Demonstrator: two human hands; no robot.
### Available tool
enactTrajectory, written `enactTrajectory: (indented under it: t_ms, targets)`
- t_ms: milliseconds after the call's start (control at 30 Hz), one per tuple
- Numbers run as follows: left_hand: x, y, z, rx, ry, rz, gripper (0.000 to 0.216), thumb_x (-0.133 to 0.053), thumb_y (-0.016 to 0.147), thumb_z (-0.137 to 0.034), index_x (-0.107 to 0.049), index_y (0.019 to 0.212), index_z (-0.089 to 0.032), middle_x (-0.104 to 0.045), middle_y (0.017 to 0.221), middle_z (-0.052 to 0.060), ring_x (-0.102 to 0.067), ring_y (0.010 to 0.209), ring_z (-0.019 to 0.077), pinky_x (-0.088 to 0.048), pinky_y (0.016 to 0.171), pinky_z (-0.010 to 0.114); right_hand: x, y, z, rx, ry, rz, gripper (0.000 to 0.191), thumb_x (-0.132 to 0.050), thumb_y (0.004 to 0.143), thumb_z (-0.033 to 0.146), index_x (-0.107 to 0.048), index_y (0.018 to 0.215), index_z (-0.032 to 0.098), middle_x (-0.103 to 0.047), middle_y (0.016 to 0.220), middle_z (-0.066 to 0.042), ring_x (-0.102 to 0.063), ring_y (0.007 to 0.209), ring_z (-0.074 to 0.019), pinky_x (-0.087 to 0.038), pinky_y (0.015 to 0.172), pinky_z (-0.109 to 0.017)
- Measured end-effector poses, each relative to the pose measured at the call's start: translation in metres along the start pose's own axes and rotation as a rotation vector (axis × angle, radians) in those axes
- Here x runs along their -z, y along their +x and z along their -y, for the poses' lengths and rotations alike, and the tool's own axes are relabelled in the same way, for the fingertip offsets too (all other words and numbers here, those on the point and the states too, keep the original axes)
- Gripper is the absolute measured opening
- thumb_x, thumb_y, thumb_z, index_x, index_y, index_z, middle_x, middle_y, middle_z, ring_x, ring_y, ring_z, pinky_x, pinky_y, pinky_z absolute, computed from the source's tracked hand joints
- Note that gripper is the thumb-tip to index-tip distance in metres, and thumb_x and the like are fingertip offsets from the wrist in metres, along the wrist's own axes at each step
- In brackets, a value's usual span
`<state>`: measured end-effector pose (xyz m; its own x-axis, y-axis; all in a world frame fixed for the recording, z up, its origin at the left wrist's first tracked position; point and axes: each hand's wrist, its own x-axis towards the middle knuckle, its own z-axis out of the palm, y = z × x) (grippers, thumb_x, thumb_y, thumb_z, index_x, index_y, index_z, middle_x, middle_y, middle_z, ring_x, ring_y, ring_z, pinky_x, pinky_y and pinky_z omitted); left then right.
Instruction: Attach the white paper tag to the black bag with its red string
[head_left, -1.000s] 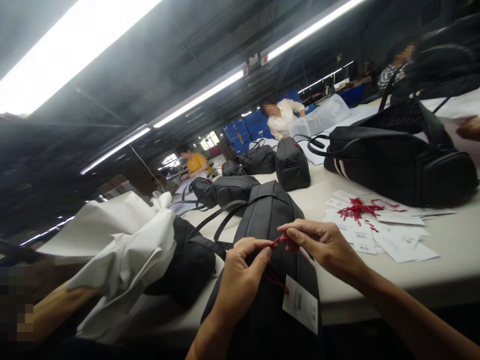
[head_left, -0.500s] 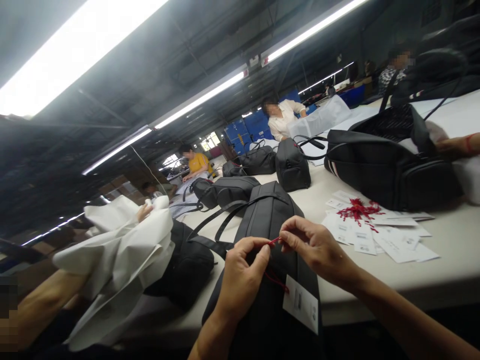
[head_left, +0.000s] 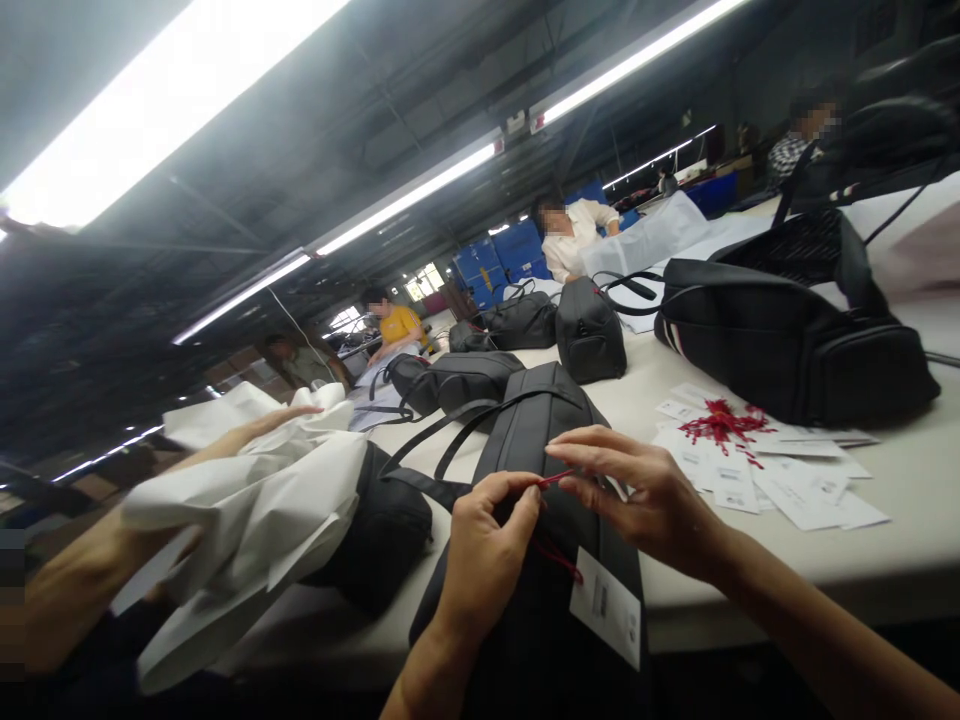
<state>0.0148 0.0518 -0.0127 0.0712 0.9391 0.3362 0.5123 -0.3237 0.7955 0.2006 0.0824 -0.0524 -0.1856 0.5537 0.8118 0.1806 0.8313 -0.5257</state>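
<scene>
A red cord (head_left: 556, 478) is pinched between thumb and index finger of my left hand (head_left: 491, 545). Just to the right, my right hand (head_left: 637, 490) has its fingers apart around the cord's free end; whether a fingertip touches it is unclear. The cord's lower part carries a white hang tag (head_left: 606, 608) with a printed barcode, lying against a black bag (head_left: 525, 425). That bag lies lengthwise beneath both hands, its strap handles (head_left: 442, 440) falling to the left.
Right of my hands lie white tags (head_left: 795, 490) with a bunch of red cords (head_left: 721, 425). Behind them sits a larger open black bag (head_left: 750, 330). At left, a co-worker's arm (head_left: 90, 570) reaches over white sheeting (head_left: 262, 500) by another black bag (head_left: 382, 540). More bags stand farther back.
My right hand's pinch on the cord end has parted, its index finger now lifted. The co-worker's arm at left has extended over the sheeting. A hand at the large bag has left view.
</scene>
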Motion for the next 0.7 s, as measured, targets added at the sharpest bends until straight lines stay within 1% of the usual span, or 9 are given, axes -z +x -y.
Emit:
enactTrajectory:
  t_ms: [33,100,200,300,433,533,633,700]
  targets:
    - [0.0,0.0,0.0,0.0,0.001,0.001,0.016,-0.064,0.085,-0.029,-0.075,0.091,-0.019,-0.074,0.082,0.002,-0.066,0.077,0.0165,-0.049,0.077,0.026,0.002,0.001,-0.001,0.023,-0.019,0.036,0.027,-0.062,0.093,0.023,-0.068,0.119,0.022,-0.068,0.112,-0.005,-0.065,0.098,-0.016,-0.053,0.086,-0.025]
    - [0.0,0.0,-0.001,0.0,-0.002,0.004,0.016,-0.063,0.085,-0.03,-0.075,0.09,-0.019,-0.074,0.081,0.002,-0.066,0.077,0.0164,-0.049,0.077,0.026,0.003,0.001,-0.003,0.038,-0.027,0.07,0.022,-0.061,0.093,0.021,-0.07,0.113,0.021,-0.07,0.102,-0.004,-0.066,0.088,-0.0137,-0.053,0.077,-0.022]
    - [0.0,-0.001,0.0,0.003,-0.017,0.013,0.016,-0.063,0.085,-0.031,-0.074,0.089,-0.02,-0.073,0.079,0.001,-0.065,0.077,0.0159,-0.049,0.076,0.025,0.001,-0.001,-0.006,0.044,-0.021,0.048,0.018,-0.059,0.094,0.017,-0.072,0.107,0.019,-0.07,0.092,-0.003,-0.066,0.078,-0.0114,-0.052,0.069,-0.019]
    - [0.001,-0.001,0.002,0.018,-0.046,0.028,0.017,-0.064,0.086,-0.033,-0.074,0.091,-0.02,-0.073,0.08,0.002,-0.065,0.078,0.0156,-0.049,0.076,0.024,-0.003,-0.003,-0.008,0.098,-0.071,0.012,0.019,-0.056,0.095,0.014,-0.07,0.107,0.016,-0.068,0.091,-0.005,-0.064,0.078,-0.0122,-0.052,0.069,-0.021]
    - [0.003,0.0,0.006,0.071,-0.118,0.052,0.021,-0.064,0.086,-0.037,-0.073,0.092,-0.019,-0.072,0.08,0.002,-0.064,0.076,0.0152,-0.048,0.074,0.024,-0.01,-0.005,-0.01,0.183,-0.21,-0.003,0.021,-0.049,0.096,0.012,-0.068,0.105,0.014,-0.067,0.089,-0.008,-0.063,0.08,-0.017,-0.053,0.07,-0.029]
    - [0.003,-0.001,0.008,0.094,-0.177,0.057,0.024,-0.065,0.086,-0.038,-0.073,0.095,-0.017,-0.073,0.082,0.004,-0.064,0.077,0.0159,-0.048,0.074,0.025,-0.016,-0.003,-0.01,0.147,-0.19,-0.053,0.02,-0.048,0.098,0.014,-0.067,0.104,0.017,-0.067,0.089,-0.008,-0.063,0.081,-0.0177,-0.053,0.072,-0.03]
    - [0.002,-0.001,0.008,0.096,-0.206,0.032,0.024,-0.065,0.087,-0.036,-0.072,0.099,-0.017,-0.074,0.084,0.005,-0.065,0.079,0.0164,-0.048,0.075,0.025,-0.021,0.005,-0.009,0.058,-0.124,-0.143,0.019,-0.049,0.099,0.02,-0.068,0.101,0.019,-0.068,0.09,-0.007,-0.065,0.08,-0.0167,-0.054,0.072,-0.029]
    - [0.001,-0.001,0.007,0.092,-0.216,0.021,0.023,-0.064,0.087,-0.035,-0.072,0.098,-0.016,-0.073,0.083,0.005,-0.064,0.077,0.0154,-0.048,0.074,0.024,-0.025,0.012,-0.01,0.028,-0.117,-0.204,0.018,-0.051,0.099,0.022,-0.069,0.098,0.02,-0.069,0.089,-0.007,-0.065,0.08,-0.0166,-0.054,0.073,-0.029]
